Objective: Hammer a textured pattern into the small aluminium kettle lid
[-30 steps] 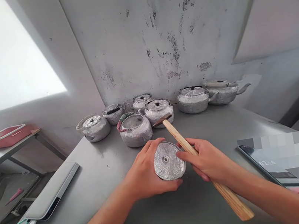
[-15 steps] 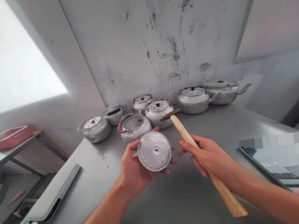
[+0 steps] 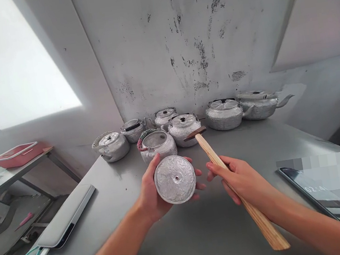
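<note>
My left hand (image 3: pixel 151 194) holds a round, dented silver kettle lid (image 3: pixel 176 186) up over the table, its face with a small centre hole turned toward me. My right hand (image 3: pixel 241 178) is wrapped round the wooden handle of a hammer (image 3: pixel 208 149). The hammer's dark metal head is up and away from me, apart from the lid. Just behind the lid stands a lidless kettle (image 3: pixel 159 144) with a red and green wrapped handle. A lidded kettle (image 3: pixel 185 129) is partly behind the hammer head.
More silver kettles (image 3: pixel 224 114) line the grey table (image 3: pixel 163 252) along the stained wall. At left lies a power bank (image 3: pixel 65 222) with cables; at right, a phone (image 3: pixel 313 191). A pink basket (image 3: pixel 17 154) sits on a side table at far left.
The lid in my left hand has come slightly down and nearer, and it faces me more fully. My right hand still grips the hammer in nearly the same place. The view has shifted a little.
</note>
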Demonstrator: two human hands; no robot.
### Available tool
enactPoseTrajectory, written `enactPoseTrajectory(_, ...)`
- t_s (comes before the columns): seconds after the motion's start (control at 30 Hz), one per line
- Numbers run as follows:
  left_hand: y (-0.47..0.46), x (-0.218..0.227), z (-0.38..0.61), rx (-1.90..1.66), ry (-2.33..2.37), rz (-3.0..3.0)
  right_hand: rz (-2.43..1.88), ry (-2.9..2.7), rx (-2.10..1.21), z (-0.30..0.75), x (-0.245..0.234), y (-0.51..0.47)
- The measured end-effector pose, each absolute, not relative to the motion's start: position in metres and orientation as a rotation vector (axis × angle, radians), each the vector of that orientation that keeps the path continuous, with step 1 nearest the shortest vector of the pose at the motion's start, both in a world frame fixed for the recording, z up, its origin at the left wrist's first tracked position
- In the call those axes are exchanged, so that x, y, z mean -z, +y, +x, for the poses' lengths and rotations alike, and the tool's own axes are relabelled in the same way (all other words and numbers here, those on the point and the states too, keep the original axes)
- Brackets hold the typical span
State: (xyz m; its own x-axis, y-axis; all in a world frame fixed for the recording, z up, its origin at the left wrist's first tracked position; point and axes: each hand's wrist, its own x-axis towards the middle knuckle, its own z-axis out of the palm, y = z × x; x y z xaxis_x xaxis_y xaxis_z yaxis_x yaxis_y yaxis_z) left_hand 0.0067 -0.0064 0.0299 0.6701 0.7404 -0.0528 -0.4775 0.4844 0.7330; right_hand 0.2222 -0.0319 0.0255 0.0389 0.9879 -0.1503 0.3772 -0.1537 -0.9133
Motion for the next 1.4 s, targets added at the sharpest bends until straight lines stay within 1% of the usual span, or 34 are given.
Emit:
enactPoseTrajectory(0.2,-0.008,-0.030,0.008,-0.811,0.420,0.698,-1.618,-1.426,-1.106,0.223,-0.021,-0.031)
enactPoseTrajectory(0.67,-0.005,-0.029,0.008,-0.897,0.497,0.719,-1.649,-1.431,-1.099,0.219,-0.028,-0.033)
enactPoseTrajectory(0.97,-0.001,-0.025,0.007,-0.716,0.452,0.727,-1.645,-1.406,-1.099,0.218,-0.033,-0.035)
enactPoseTrajectory(1.2,-0.003,-0.027,0.011,-0.751,0.530,0.702,-1.608,-1.395,-1.096,0.219,-0.026,-0.033)
enactPoseTrajectory(1.4,-0.002,-0.026,0.009,-0.677,0.493,0.704,-1.578,-1.365,-1.088,0.222,-0.017,-0.031)
